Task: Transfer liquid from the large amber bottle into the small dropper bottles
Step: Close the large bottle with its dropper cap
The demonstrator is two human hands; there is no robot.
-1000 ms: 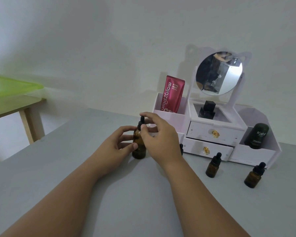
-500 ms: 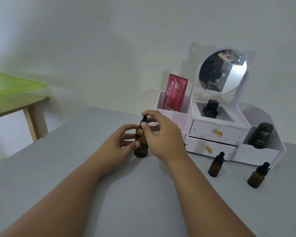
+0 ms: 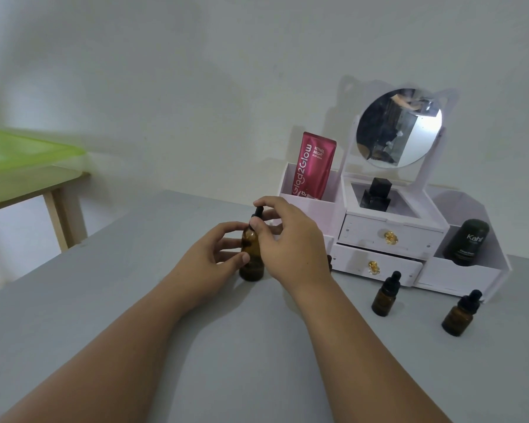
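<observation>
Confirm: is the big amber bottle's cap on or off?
On. The black cap sits atop the big amber bottle, pinched by the right hand; left hand holds the body. Loosened or not: cannot tell.

Wall [image 3: 196, 87]: plain, off-white, dimly and evenly lit, with a soft shadow behind the organizer.
Table [image 3: 257, 361]: flat grey matte top, running back to the wall.
Organizer [image 3: 458, 279]: white, standing on the table against the wall, with two front drawers with gold knobs [image 3: 390, 237].
Mirror [image 3: 399, 128]: round, mounted on top of the organizer (reflection dark and unclear).
Side table [image 3: 55, 209]: pale wood, far left of the organizer.
Green tray [image 3: 28, 154]: translucent plastic, lying on the side table.
</observation>
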